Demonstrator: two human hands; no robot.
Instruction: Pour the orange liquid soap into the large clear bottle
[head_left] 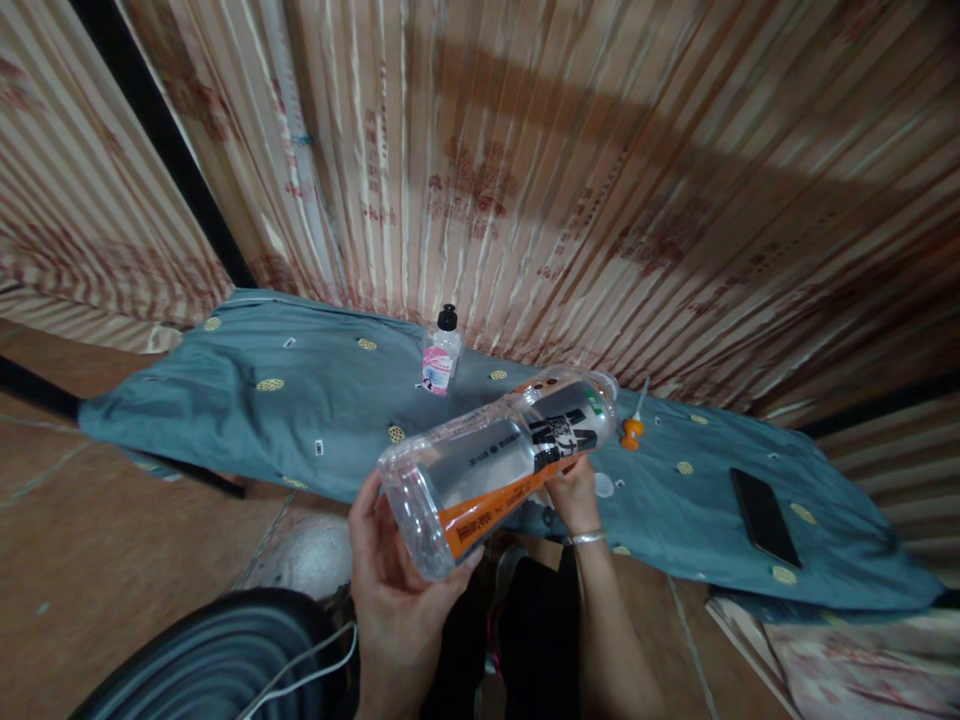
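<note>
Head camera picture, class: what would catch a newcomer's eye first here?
A large clear plastic bottle with an orange and black label, held tilted between the left hand and right hand at centre. Behind it, a blue-grey cloth carries a small black-capped bottle and a dark phone at right.

1. The clear plastic bottle [499, 470] is large and see-through, with ribbed walls and a rounded base.
2. A label wraps its middle: an orange band along the lower side, and a black-and-white panel with a small green mark nearer the neck.
3. It lies almost on its side in the air, base toward the camera at lower left, neck pointing up and right.
4. It looks empty or nearly so; the neck end is too blurred to tell whether a cap is on.
</note>
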